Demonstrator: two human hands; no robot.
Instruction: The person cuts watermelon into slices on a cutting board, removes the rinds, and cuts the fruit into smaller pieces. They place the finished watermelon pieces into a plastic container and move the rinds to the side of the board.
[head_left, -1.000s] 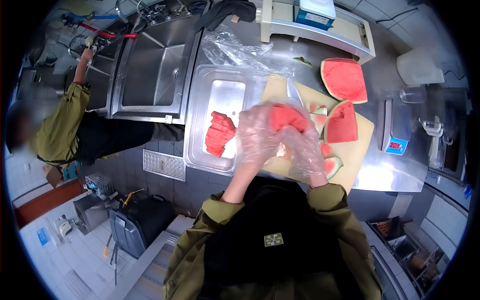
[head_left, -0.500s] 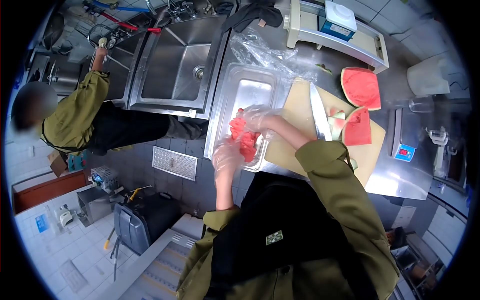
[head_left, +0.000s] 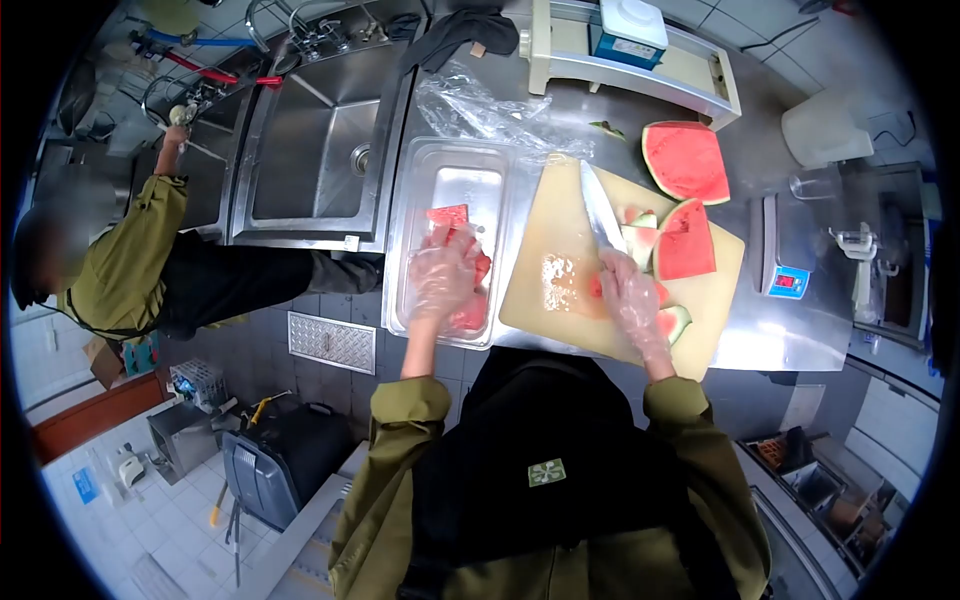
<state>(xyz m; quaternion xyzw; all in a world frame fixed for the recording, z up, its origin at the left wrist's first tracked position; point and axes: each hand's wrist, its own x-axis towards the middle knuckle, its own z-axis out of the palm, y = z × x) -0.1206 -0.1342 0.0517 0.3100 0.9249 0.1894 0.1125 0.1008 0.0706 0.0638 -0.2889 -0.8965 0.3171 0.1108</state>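
In a clear plastic tray (head_left: 398, 270) lie red watermelon pieces (head_left: 448, 214). My left hand (head_left: 443, 275), in a clear glove, rests over those pieces with its fingers apart. My gloved right hand (head_left: 630, 295) is on the cutting board (head_left: 535, 240), at the handle end of a long knife (head_left: 602, 208); its fingers are partly hidden, so its grip is unclear. Right of the knife lie rind scraps (head_left: 640, 240) and a watermelon wedge (head_left: 686, 240). A larger cut watermelon piece (head_left: 686, 162) sits behind the wedge. Near my right wrist is another rind piece (head_left: 675, 323).
Crumpled plastic film (head_left: 480, 110) lies behind the tray. At the left are metal sinks (head_left: 320, 160), where another person (head_left: 130, 235) stands with an arm stretched out. A digital scale (head_left: 782, 250) is at the right, and a cream-coloured device (head_left: 640, 65) stands at the back.
My right hand has moved from the tray to the knife on the board. My left hand has shifted over the watermelon pieces. The whole view has shifted somewhat.
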